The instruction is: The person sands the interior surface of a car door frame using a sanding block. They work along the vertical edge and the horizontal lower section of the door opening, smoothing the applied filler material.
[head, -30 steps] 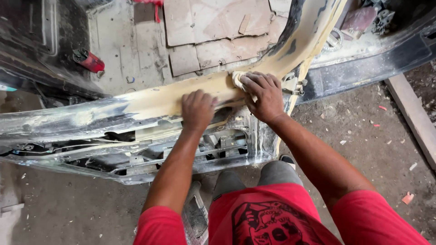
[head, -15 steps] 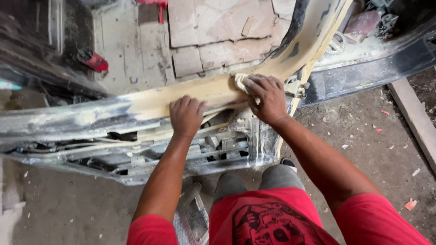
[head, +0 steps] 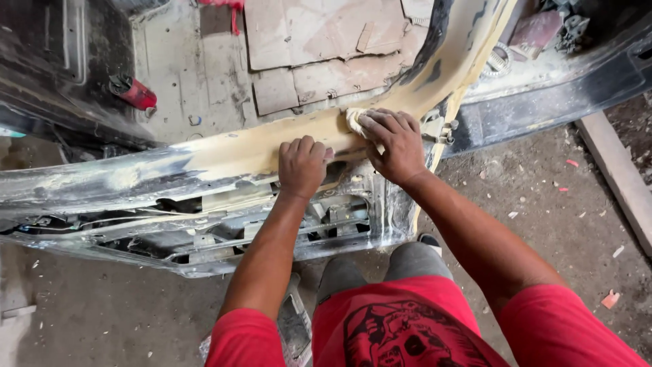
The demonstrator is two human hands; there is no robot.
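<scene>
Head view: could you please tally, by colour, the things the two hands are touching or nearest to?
Yellowish-beige: 2, the filler-coated car door edge under the left hand, and the folded sanding pad under the right hand.
Red: 1, the small cylindrical can.
Total: 3.

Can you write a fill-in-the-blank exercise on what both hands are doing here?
1. The right hand presses a small pale ___ onto the yellowish filler strip.
2. The left hand rests on the car body panel holding ___.
3. The person's shirt is ___.

Missing words: pad; nothing; red
</scene>
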